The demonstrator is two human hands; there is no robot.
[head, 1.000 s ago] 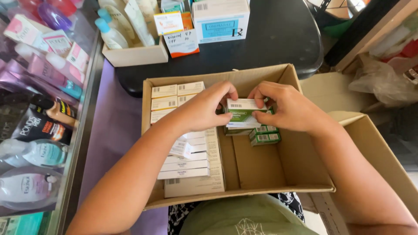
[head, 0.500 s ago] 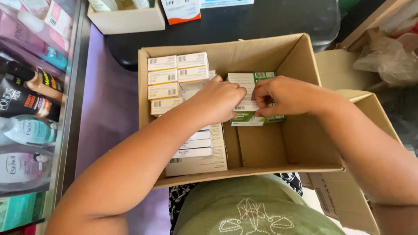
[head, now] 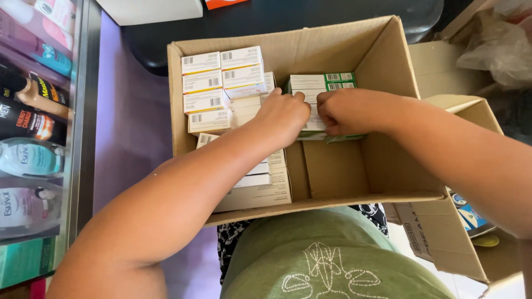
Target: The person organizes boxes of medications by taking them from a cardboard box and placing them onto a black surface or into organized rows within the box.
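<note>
Green-and-white cartons (head: pixel 324 83): small flat packs with green ends and barcode labels, stacked in the far middle of the cardboard box (head: pixel 388 72); two tops show, and more lie hidden under your hands.
Left hand (head: pixel 284 113): you rest it on the near left edge of that stack, fingers curled together onto the packs.
Right hand (head: pixel 346 111): you press it on the stack's right side, fingers bent and clamped on a pack; the two hands nearly touch.
White cartons (head: pixel 221 83): about seven oblong packs with barcode stickers, in two columns against the box's far left wall, just beside the green stack.
Lower white packs (head: pixel 260 185): several more lie flat under your left forearm; the count is hidden.
Box floor: bare brown cardboard at the near right.
Second box (head: pixel 443 238): open, at your right, touching the first.
Shelf (head: pixel 33 111): bottles and tubes at your left, five or so in view.
Tabletop (head: pixel 288 19): dark, beyond the box.
</note>
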